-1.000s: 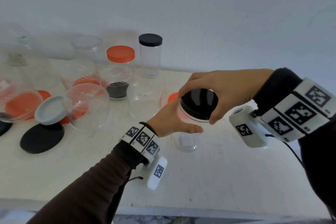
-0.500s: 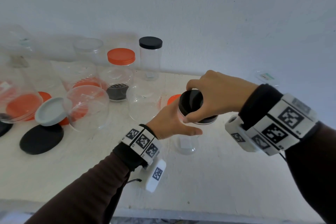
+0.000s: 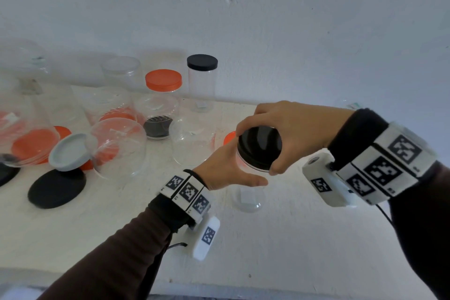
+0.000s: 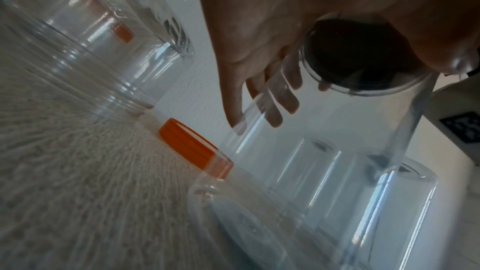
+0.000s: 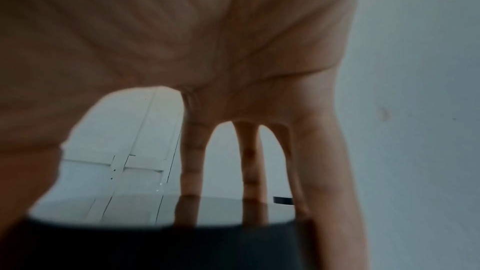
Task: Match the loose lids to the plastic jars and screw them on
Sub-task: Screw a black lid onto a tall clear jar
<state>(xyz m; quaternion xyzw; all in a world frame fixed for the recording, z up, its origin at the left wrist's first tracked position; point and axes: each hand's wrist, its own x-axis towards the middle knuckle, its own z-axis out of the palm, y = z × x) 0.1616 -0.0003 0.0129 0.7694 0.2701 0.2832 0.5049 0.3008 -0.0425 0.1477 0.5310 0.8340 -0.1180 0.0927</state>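
Black lid (image 3: 259, 147) capping upright clear jar (image 3: 247, 198), both hands gripping.

A plain indoor room set up for a recording, more a bare work corner than a lived-in home. A white counter (image 3: 280, 238) stands against a scuffed white painted wall (image 3: 267, 19). The counter carries only clear plastic jars (image 3: 192, 143) and loose orange lids (image 4: 193, 149) and black lids (image 3: 57, 187). Both wrists wear bands printed with square black-and-white markers (image 3: 188, 191).
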